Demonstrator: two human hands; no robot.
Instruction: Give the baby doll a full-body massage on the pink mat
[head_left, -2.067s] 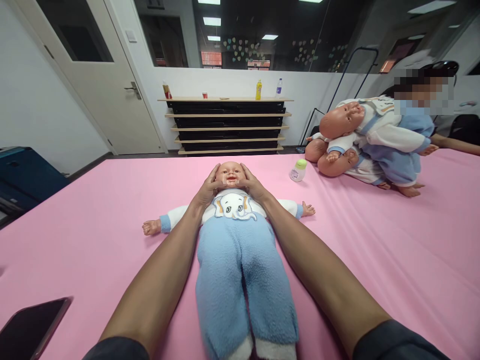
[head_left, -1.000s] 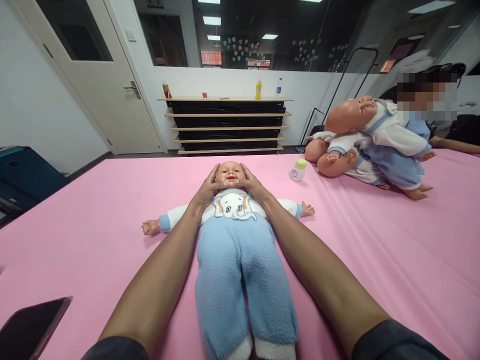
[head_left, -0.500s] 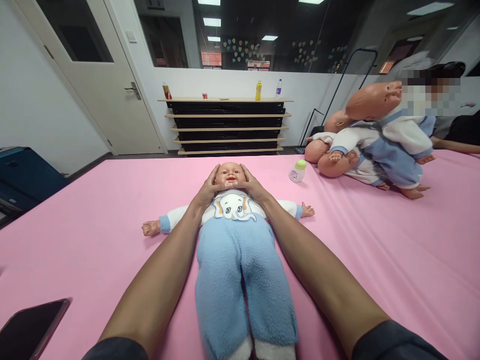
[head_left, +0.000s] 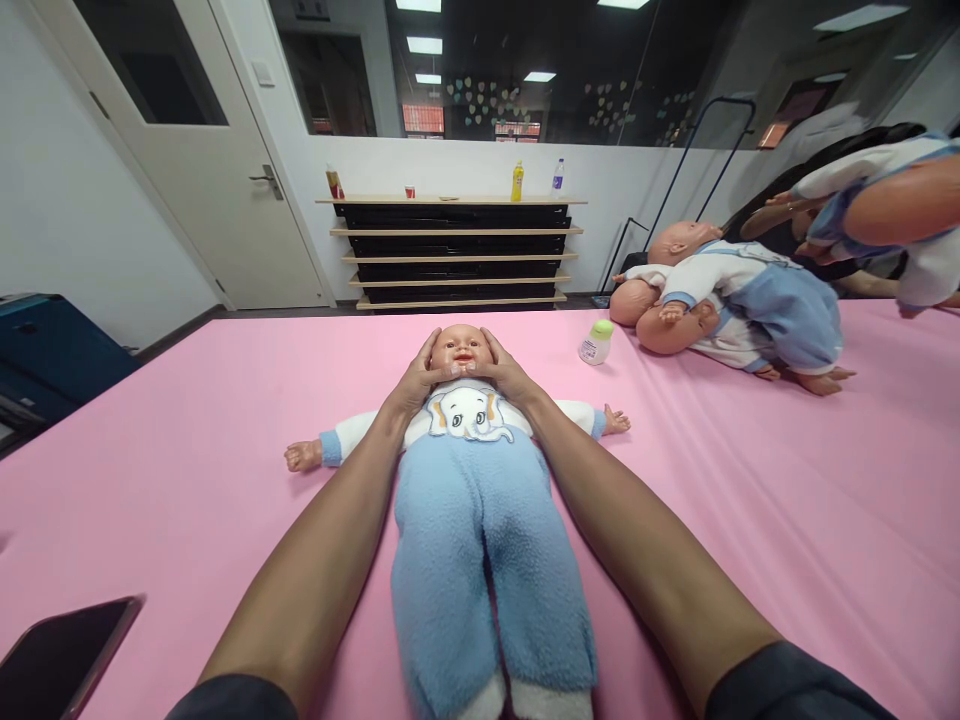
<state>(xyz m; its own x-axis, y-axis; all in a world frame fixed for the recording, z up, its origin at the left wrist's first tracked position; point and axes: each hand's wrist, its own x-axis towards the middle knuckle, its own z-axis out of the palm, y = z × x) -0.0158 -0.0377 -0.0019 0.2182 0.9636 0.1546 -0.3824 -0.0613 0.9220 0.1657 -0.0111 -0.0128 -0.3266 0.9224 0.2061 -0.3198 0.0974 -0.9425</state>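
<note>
A baby doll [head_left: 472, 490] in a white top with an elephant patch and fuzzy blue trousers lies on its back, arms spread, feet towards me. My left hand [head_left: 417, 380] cups one side of its head, and my right hand [head_left: 505, 374] cups the other. Both thumbs rest along the chin, just below the mouth. The fingers curve round the cheeks and ears, with their tips partly hidden beside the head. Right of the doll's head stands a small white bottle [head_left: 595, 348] with a green cap.
A pink sheet [head_left: 225, 400] covers the table. A phone [head_left: 67, 650] lies at the near left. More dolls [head_left: 750, 290] are piled at the far right, where another person's arm [head_left: 776, 215] holds a doll [head_left: 892, 200]. Behind are a shelf [head_left: 457, 230] and a door [head_left: 180, 170].
At the far right, the top doll has left the pile and moved rightward with the other person. My hands and the doll between them look unmoved.
</note>
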